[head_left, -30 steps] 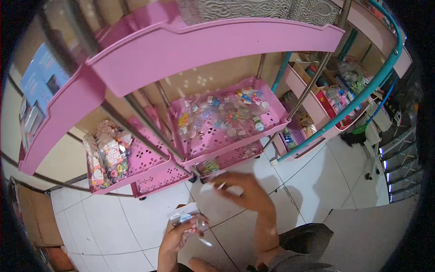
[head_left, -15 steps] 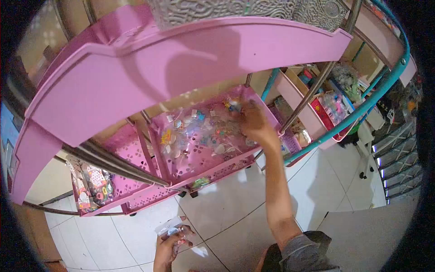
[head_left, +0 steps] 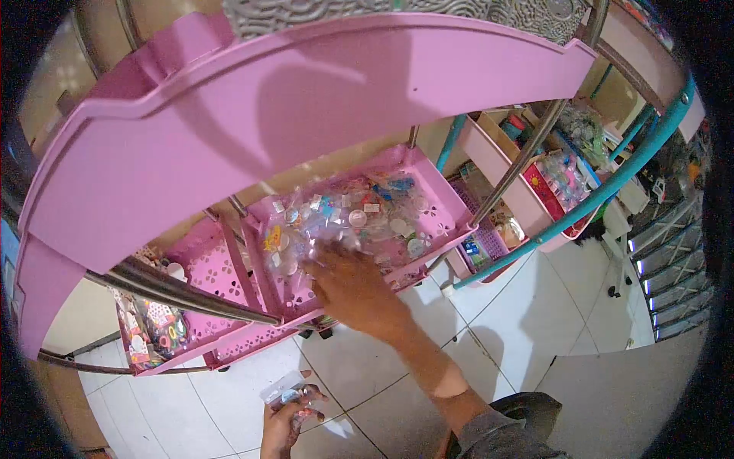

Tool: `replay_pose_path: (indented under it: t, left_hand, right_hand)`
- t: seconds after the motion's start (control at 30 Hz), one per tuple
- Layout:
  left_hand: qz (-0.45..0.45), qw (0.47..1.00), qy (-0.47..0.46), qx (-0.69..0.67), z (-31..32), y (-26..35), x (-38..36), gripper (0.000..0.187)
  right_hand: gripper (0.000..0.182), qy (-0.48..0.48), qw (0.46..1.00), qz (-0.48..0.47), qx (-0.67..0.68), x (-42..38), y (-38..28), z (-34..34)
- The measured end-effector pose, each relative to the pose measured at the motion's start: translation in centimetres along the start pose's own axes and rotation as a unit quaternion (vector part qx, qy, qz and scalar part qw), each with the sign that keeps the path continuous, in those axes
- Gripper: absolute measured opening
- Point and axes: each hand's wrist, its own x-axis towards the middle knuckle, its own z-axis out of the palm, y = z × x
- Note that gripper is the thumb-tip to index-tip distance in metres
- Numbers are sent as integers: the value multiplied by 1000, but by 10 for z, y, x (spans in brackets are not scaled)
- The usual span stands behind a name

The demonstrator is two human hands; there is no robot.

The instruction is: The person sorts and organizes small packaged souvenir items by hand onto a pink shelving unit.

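My left hand [head_left: 281, 430], low in the view, is closed around small clear plastic packets [head_left: 290, 395] with a whitish header strip and bits of blue and red inside. My right hand [head_left: 353, 294] reaches over the front edge of a pink tray [head_left: 451, 206]. Its fingers are stretched out, slightly blurred, and touch the left part of a spread of clear packets [head_left: 358, 219]. These hold small colourful items, among them a yellow piece [head_left: 273, 238] and blue ones [head_left: 399, 184]. I see nothing held in the right hand, though its fingertips are partly hidden.
A large pink upper shelf [head_left: 329, 92] hangs over the tray, with metal poles [head_left: 527, 161] at its sides. To the left, a pink compartment holds packets of colourful rings [head_left: 172, 329]. A teal-framed rack [head_left: 581, 210] with goods stands at right, above white floor tiles [head_left: 367, 390].
My right hand has swept left from the tray's far right to its left front. Packets at the right have shifted, uncovering blue items. My left hand keeps its packets in place.
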Motion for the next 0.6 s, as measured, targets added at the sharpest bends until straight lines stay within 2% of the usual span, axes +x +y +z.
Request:
replay_pose_path:
  t: [0.03, 0.1, 0.17, 0.23, 0.27, 0.33, 0.37, 0.43, 0.47, 0.53, 0.6]
  left_hand:
    - [-1, 1000, 2, -1, -1, 0, -1, 42]
    - [-2, 999, -26, -47, -4, 1, -3, 42]
    - [-6, 999, -20, -49, -3, 2, -4, 41]
    - [-11, 999, -16, -49, -3, 0, -5, 41]
    - [-5, 999, -10, -31, -2, -3, -4, 41]
    - [0, 1000, -2, -14, -5, -8, -3, 43]
    - [-12, 1000, 1, -12, -7, -12, -3, 42]
    - [-24, 1000, 4, -8, -8, -12, -4, 42]
    - [-21, 1000, -1, -15, -5, -10, -4, 42]
    - [-17, 1000, -4, -21, -3, -6, -5, 42]
    - [-11, 998, -50, -40, -3, -3, -6, 39]
  right_hand:
    - [25, -78, 988, -32, 130, 0, 8, -10]
    - [26, -4, 980, -16, 197, -2, 41, -20]
    - [29, 216, 965, -56, 139, -3, 71, -35]
    - [36, 164, 960, 136, 182, 11, 93, -44]
    - [36, 162, 960, 135, 183, 14, 105, -30]
    - [42, 226, 967, 79, -92, 22, 120, -3]
    - [42, 225, 967, 78, -90, 23, 120, -1]
    - [47, 22, 980, 196, -1, 25, 92, -20]
    - [47, 21, 981, 195, 0, 23, 89, -21]
    - [43, 49, 991, 97, 76, 16, 84, -20]
    - [42, 30, 992, 69, 103, 12, 78, -23]
